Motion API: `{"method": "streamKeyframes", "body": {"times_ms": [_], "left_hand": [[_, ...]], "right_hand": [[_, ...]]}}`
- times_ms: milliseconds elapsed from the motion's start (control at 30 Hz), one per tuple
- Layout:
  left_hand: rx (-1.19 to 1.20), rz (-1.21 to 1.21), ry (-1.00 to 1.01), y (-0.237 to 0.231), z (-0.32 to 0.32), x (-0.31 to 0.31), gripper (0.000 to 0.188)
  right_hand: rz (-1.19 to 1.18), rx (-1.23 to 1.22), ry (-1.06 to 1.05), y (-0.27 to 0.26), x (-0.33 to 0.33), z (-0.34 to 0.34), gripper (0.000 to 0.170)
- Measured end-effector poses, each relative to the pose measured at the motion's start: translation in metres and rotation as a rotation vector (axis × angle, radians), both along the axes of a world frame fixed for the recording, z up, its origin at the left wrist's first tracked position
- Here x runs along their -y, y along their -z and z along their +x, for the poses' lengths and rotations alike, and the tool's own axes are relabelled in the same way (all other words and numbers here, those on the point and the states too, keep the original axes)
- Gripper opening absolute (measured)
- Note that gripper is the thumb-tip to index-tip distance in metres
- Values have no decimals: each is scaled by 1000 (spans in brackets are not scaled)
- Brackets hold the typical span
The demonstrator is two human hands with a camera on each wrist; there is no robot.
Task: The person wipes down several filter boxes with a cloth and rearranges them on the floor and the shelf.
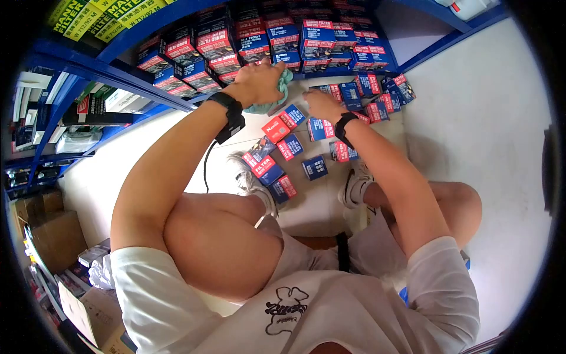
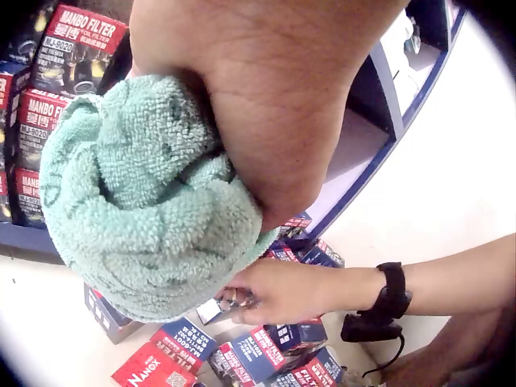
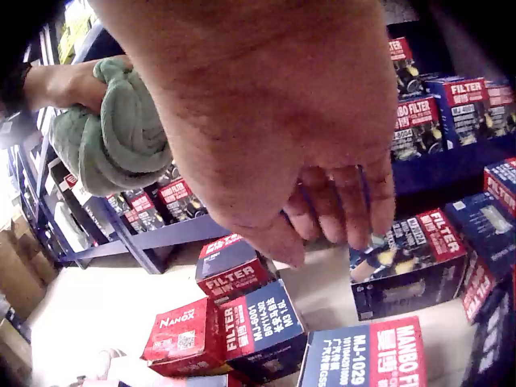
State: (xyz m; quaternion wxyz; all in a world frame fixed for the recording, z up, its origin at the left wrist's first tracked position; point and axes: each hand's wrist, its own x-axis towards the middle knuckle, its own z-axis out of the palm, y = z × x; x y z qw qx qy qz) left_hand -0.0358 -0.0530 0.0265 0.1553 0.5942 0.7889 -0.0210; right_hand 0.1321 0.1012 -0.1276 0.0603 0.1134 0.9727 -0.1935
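Observation:
My left hand (image 1: pixel 257 81) grips a crumpled light-green towel (image 2: pixel 153 201) at the front edge of the lowest shelf. The towel hangs bunched beneath the palm, just in front of the stacked filter boxes. Lower and to the right, my right hand (image 1: pixel 323 105) is held low over the floor, its fingers loosely bent with nothing between them. Those fingertips overlap the near edge of a red-and-blue filter box (image 3: pixel 415 262) in the right wrist view. A red Nanox box (image 3: pixel 187 337) and a blue-and-red MJ-6001 filter box (image 3: pixel 260 329) lie on the floor nearby.
Rows of filter boxes (image 1: pixel 215 44) fill the blue shelf (image 1: pixel 318 73). Several more boxes (image 1: pixel 377 101) stand on the floor at right, others between the person's feet. Yellow-green filter boxes (image 1: pixel 106 17) sit higher up. Cardboard boxes (image 1: pixel 56 239) stand at far left.

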Motion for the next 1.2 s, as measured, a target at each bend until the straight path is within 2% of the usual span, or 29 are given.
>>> {"method": "streamKeyframes", "body": {"times_ms": [33,100,133,233,267,367,400,633,833,867,900,967,1100,1200], "left_hand": [[-19,-2,1,0,0,2,67],[-12,-5,-7,0,-2,4,68],[-4,-7,-14,0,-3,5,68],[-20,-18,-50,-6,-6,4,68],[-22,24,-54,-5,-8,5,69],[-18,10,-63,-8,-11,3,68],[-18,13,-62,-7,-10,2,68],[-34,-1,-34,-5,-3,1,66],[-32,-22,-18,-5,1,-1,65],[-37,-41,-21,-6,1,-2,65],[-41,-61,-26,-8,3,-3,66],[-37,-67,-23,-11,4,-3,66],[-20,-85,-36,-10,3,-2,68],[-12,-73,-30,-9,2,0,69]], "right_hand": [[0,-2,-3,4,5,-1,31],[26,-92,-267,12,16,-7,30],[56,-89,-306,15,22,-11,30],[85,-100,-355,23,35,-12,32],[214,-77,-384,28,39,-11,34],[332,-55,-387,45,46,-14,34],[336,35,-405,37,47,-18,34],[370,38,-355,10,36,-16,41],[195,-48,-247,-42,22,0,58],[201,-48,-244,-50,21,3,65],[208,-48,-240,-58,20,4,65],[164,136,-163,-72,21,8,72],[199,183,-126,-69,17,26,73],[132,286,-112,-55,13,39,71]]}}
